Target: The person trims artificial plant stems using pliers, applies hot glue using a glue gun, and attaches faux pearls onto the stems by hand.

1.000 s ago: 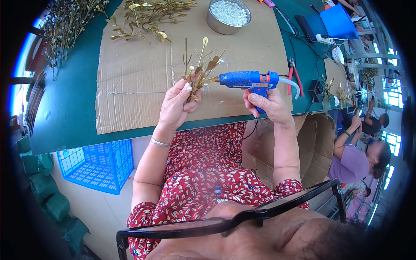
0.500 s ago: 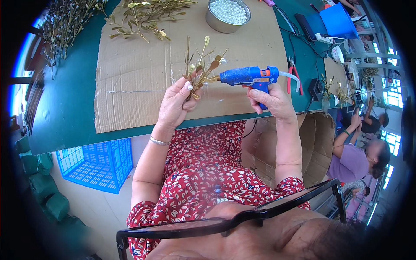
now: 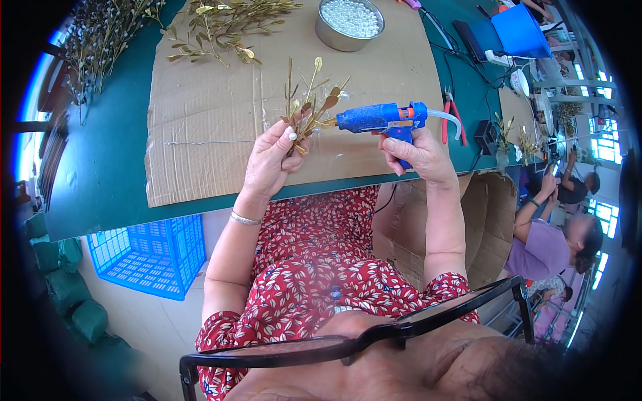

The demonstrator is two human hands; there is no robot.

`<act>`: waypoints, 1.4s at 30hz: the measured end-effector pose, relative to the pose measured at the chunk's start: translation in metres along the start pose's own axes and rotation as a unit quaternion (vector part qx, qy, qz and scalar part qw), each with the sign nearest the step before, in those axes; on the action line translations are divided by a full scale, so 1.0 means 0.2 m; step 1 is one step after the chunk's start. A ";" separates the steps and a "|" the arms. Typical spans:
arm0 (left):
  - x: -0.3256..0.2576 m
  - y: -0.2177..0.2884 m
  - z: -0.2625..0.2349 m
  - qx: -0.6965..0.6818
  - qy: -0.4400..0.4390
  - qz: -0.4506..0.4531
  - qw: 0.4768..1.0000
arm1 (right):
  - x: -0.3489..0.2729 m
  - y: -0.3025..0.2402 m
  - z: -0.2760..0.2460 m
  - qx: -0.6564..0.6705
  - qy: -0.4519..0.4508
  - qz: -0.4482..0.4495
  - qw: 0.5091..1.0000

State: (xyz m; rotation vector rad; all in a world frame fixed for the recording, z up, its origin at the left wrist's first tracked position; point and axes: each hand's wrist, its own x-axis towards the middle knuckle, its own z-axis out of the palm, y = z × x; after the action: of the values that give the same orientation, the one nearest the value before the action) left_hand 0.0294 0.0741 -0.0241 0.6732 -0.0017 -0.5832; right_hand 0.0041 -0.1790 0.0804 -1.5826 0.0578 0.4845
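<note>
My left hand (image 3: 273, 150) pinches a small golden leafy sprig (image 3: 309, 110), its stems and leaves pointing up and away from me. A white bead (image 3: 292, 136) shows by the thumb; whether it is fixed to the sprig I cannot tell. In my right hand (image 3: 424, 155) is a blue hot glue gun (image 3: 374, 119), gripped by its handle, with a clear glue stick (image 3: 447, 117) curving out of its back. The gun's nozzle points left and is right at the sprig's leaves; actual contact is unclear. Both hands hover over the near part of a cardboard sheet (image 3: 207, 147).
Beyond my hands stands a metal bowl of white pearl beads (image 3: 349, 20). Golden sprigs (image 3: 224, 30) lie at the far left of the cardboard. Red-handled pliers (image 3: 452, 120) and cables are to the right on the green table (image 3: 100, 170). A blue crate (image 3: 150, 254) sits below. Other people work at right.
Almost nothing differs. The glue gun has shifted very slightly to the left, and both hands keep their grips.
</note>
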 end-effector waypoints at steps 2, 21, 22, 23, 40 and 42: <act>0.00 0.00 0.00 0.002 -0.002 0.001 1.000 | 0.00 0.00 0.00 -0.017 -0.001 -0.004 1.000; 0.00 0.00 -0.01 -0.086 -0.001 0.035 0.996 | 0.09 0.19 -0.16 0.091 0.166 -0.075 0.979; 0.00 0.00 -0.01 -0.101 0.007 0.061 0.993 | 0.11 0.19 -0.17 0.056 0.160 -0.069 0.983; 0.00 0.00 -0.02 -0.116 0.014 0.087 0.989 | 0.14 0.20 -0.17 0.019 0.171 -0.064 0.983; -0.03 -0.03 0.01 -0.077 0.010 0.107 0.991 | 0.77 -0.25 -0.23 -0.465 0.205 -0.240 0.827; -0.03 -0.04 0.03 -0.096 -0.005 0.112 0.989 | 0.93 -0.24 -0.28 -0.530 0.182 -0.227 0.796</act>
State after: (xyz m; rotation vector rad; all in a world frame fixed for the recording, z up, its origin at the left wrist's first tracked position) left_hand 0.0205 0.0690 -0.0234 0.4748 -0.0296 -0.3649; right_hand 0.2030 -0.1820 0.0619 -2.6822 -0.3620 -0.2688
